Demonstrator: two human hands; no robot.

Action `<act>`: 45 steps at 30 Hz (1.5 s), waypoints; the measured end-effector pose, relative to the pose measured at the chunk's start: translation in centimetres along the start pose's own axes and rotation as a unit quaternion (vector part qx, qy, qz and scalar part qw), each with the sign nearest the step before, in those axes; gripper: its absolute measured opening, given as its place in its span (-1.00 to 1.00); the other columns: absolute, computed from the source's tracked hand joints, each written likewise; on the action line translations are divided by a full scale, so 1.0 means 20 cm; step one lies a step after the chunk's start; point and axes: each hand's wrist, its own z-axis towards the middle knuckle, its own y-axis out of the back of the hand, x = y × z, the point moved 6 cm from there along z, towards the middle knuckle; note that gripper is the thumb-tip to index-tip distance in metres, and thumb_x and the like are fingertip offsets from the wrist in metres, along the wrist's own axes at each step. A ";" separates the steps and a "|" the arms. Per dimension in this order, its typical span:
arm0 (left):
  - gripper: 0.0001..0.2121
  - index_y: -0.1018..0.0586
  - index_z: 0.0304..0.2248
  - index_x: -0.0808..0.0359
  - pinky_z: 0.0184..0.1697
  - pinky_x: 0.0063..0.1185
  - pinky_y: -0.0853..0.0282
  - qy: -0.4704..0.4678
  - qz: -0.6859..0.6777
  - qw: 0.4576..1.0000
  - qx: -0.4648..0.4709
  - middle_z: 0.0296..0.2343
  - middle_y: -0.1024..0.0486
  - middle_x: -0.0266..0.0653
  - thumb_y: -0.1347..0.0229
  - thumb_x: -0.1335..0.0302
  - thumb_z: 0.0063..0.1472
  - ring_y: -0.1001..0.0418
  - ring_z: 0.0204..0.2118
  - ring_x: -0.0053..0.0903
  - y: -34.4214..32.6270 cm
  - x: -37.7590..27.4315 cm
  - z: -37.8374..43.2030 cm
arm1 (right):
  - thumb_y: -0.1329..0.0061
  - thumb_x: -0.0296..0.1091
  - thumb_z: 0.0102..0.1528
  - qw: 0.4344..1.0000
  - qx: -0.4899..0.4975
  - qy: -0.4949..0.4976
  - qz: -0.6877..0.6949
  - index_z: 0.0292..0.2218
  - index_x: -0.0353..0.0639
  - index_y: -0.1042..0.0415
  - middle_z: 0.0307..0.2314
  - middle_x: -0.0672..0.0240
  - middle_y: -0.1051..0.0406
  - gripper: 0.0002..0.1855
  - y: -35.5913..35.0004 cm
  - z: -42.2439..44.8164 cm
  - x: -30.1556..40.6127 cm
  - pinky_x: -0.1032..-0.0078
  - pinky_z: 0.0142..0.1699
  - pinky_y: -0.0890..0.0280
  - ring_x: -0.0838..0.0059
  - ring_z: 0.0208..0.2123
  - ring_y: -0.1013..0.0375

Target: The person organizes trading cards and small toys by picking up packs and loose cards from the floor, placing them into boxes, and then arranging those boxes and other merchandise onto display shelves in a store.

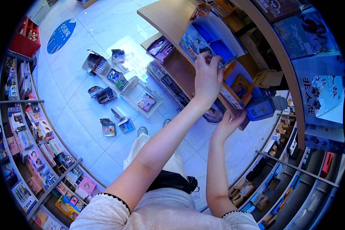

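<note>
My left hand point(208, 76) reaches up to a blue cardboard display box point(197, 40) with an illustrated side, standing on the wooden shelf unit. Its fingers are curled over the box's front edge; what lies under the fingertips is partly hidden. Lower down, my right hand point(228, 125) is at the end of a shelf board, thumb and fingers apart, touching near the corner. Just above it sits an orange display box point(235, 92) with packs inside. Right of its fingertips is a blue plastic box point(258, 110).
Several opened card boxes and a clear plastic bin point(142, 96) lie on the tiled floor point(74, 120) before my feet. Stocked shelves curve along the left point(28, 135) and the lower right point(279, 172). A wooden upright point(290, 74) stands close on the right.
</note>
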 end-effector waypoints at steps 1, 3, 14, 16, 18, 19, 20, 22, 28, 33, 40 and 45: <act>-0.70 -0.36 -0.31 0.30 -0.21 -0.46 -0.20 -0.007 -0.009 1.000 0.009 -0.32 -0.17 -0.09 -0.07 0.60 -0.13 -0.25 -0.27 -0.27 -0.01 0.01 0.00 | 0.29 -0.62 -0.05 0.999 0.014 0.046 -0.006 0.03 -0.30 0.14 -0.02 0.05 0.08 -0.41 -0.03 -0.04 0.09 0.34 0.07 0.05 0.25 0.02 0.02; -0.68 -0.35 -0.28 0.29 -0.21 -0.46 -0.21 0.008 -0.056 0.996 0.064 -0.31 -0.18 -0.10 -0.06 0.60 -0.12 -0.26 -0.26 -0.28 -0.04 0.00 0.00 | 0.28 -0.61 -0.04 0.989 0.066 0.126 -0.031 0.02 -0.31 0.10 -0.01 0.05 0.09 -0.43 -0.07 -0.03 0.21 0.32 0.08 0.07 0.21 0.03 0.04; -0.63 -0.31 -0.14 0.29 -0.09 -0.51 -0.17 -0.263 0.134 0.955 0.021 -0.22 -0.30 -0.12 0.00 0.49 -0.01 -0.25 -0.13 -0.31 0.29 0.14 0.44 | 0.16 -0.50 -0.08 0.875 0.237 0.380 -0.186 -0.02 -0.30 -0.02 -0.05 0.03 -0.02 -0.44 -0.44 0.27 0.41 0.25 0.06 0.07 0.06 0.01 0.00; -0.66 -0.34 -0.16 0.25 -0.11 -0.51 -0.21 -0.273 0.142 0.946 0.100 -0.21 -0.32 -0.18 0.00 0.50 0.00 -0.27 -0.14 -0.33 0.23 0.17 0.46 | 0.13 -0.48 -0.09 0.875 0.226 0.377 -0.202 -0.06 -0.27 -0.11 -0.07 0.09 -0.07 -0.49 -0.46 0.30 0.37 0.27 0.03 0.02 0.07 -0.04 -0.07; -0.68 -0.38 -0.19 0.21 -0.15 -0.52 -0.26 -0.239 0.104 0.951 0.168 -0.22 -0.33 -0.25 0.00 0.52 -0.01 -0.31 -0.18 -0.35 0.21 0.19 0.44 | 0.13 -0.48 -0.09 0.874 0.212 0.385 -0.207 -0.11 -0.24 -0.17 -0.09 0.13 -0.12 -0.55 -0.46 0.33 0.37 0.30 0.00 -0.02 0.10 -0.07 -0.11; -0.69 -0.40 -0.21 0.20 -0.18 -0.53 -0.28 -0.251 0.110 0.949 0.155 -0.23 -0.35 -0.28 -0.01 0.52 -0.02 -0.33 -0.21 -0.37 0.21 0.18 0.45 | 0.12 -0.47 -0.09 0.879 0.206 0.382 -0.198 -0.13 -0.23 -0.20 -0.11 0.15 -0.14 -0.59 -0.47 0.35 0.36 0.31 -0.01 -0.04 0.11 -0.08 -0.13; -0.70 -0.42 -0.23 0.19 -0.22 -0.54 -0.30 -0.262 0.117 0.947 0.142 -0.25 -0.36 -0.30 -0.02 0.52 -0.03 -0.35 -0.24 -0.38 0.22 0.18 0.44 | 0.12 -0.47 -0.09 0.884 0.200 0.377 -0.189 -0.16 -0.23 -0.23 -0.13 0.16 -0.16 -0.62 -0.47 0.36 0.35 0.32 -0.02 -0.05 0.13 -0.10 -0.14; -0.72 -0.44 -0.26 0.18 -0.26 -0.56 -0.32 -0.281 0.132 0.943 0.123 -0.29 -0.38 -0.34 -0.04 0.52 -0.05 -0.37 -0.28 -0.40 0.23 0.17 0.44 | 0.11 -0.46 -0.09 0.890 0.198 0.374 -0.171 -0.20 -0.21 -0.27 -0.15 0.18 -0.19 -0.66 -0.47 0.41 0.34 0.33 -0.04 -0.08 0.14 -0.11 -0.16; -0.76 -0.48 -0.32 0.19 -0.30 -0.57 -0.32 -0.309 0.178 0.928 0.110 -0.34 -0.40 -0.37 -0.05 0.53 -0.07 -0.38 -0.32 -0.43 0.23 0.15 0.42 | 0.13 -0.41 -0.02 0.926 0.027 0.377 -0.019 -0.22 -0.21 -0.29 -0.21 0.22 -0.26 -0.72 -0.40 0.48 0.42 0.41 -0.06 -0.09 0.22 -0.13 -0.21; -0.75 -0.46 -0.30 0.19 -0.33 -0.59 -0.34 -0.321 0.192 0.921 0.107 -0.34 -0.40 -0.36 -0.05 0.52 -0.06 -0.39 -0.33 -0.44 0.22 0.14 0.42 | 0.15 -0.33 0.01 0.913 0.166 0.373 -0.018 -0.24 -0.20 -0.32 -0.32 0.25 -0.34 -0.75 -0.48 0.60 0.52 0.50 -0.12 -0.14 0.33 -0.22 -0.30; -0.65 -0.33 -0.14 0.15 -0.37 -0.59 -0.38 -0.153 0.017 0.980 0.127 -0.29 -0.40 -0.28 -0.02 0.49 0.02 -0.45 -0.39 -0.44 0.27 0.18 0.47 | 0.10 -0.38 -0.05 0.855 0.273 0.434 -0.071 -0.22 -0.16 -0.34 -0.31 0.26 -0.35 -0.71 -0.54 0.60 0.48 0.50 -0.14 -0.18 0.27 -0.26 -0.32; -0.71 -0.42 -0.20 0.11 -0.40 -0.60 -0.38 -0.263 0.158 0.933 0.187 -0.30 -0.38 -0.29 -0.03 0.46 0.01 -0.46 -0.43 -0.47 0.25 0.14 0.55 | 0.11 -0.44 -0.07 0.817 0.267 0.493 -0.131 -0.22 -0.16 -0.34 -0.25 0.28 -0.31 -0.70 -0.56 0.54 0.46 0.43 -0.11 -0.16 0.27 -0.20 -0.27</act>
